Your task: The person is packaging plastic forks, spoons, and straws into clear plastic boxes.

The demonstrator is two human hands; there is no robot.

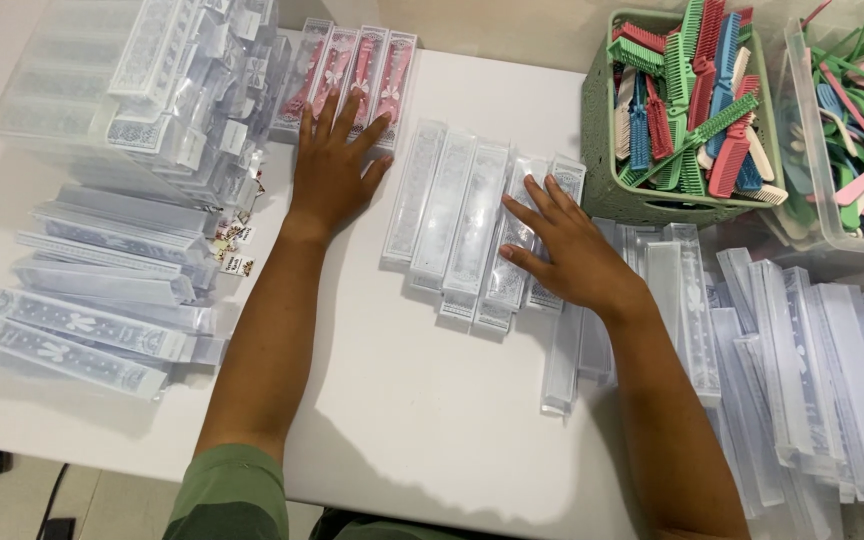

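Far left: stacked clear sleeves (pixel 92 320) with white lace print, piled flat on the white bench (pixel 422 400); taller heap of the same packs (pixel 142 80) behind, small tags spilling at its foot.
Left hand (pixel 330 165): palm down, fingers (pixel 324 118) spread wide and flat, gripping nothing, fingertips pressing on a row of four packed pink combs (pixel 352 70) at the bench's far edge.
Centre: row of empty clear sleeves (pixel 452 215) lying side by side, slightly fanned, between the two hands.
Right hand (pixel 567 250): palm down, fingers (pixel 530 212) splayed and flat, resting on the right end of that sleeve row, closed on nothing.
Right of the hand: more clear sleeves (pixel 802 370) in a loose overlapping heap, running off the near edge.
Back right: green basket (pixel 602 150) crammed with loose combs (pixel 687 100) in red, blue, green and cream.
Far right: clear tub (pixel 817 220) holding long-handled combs in pastel colours.
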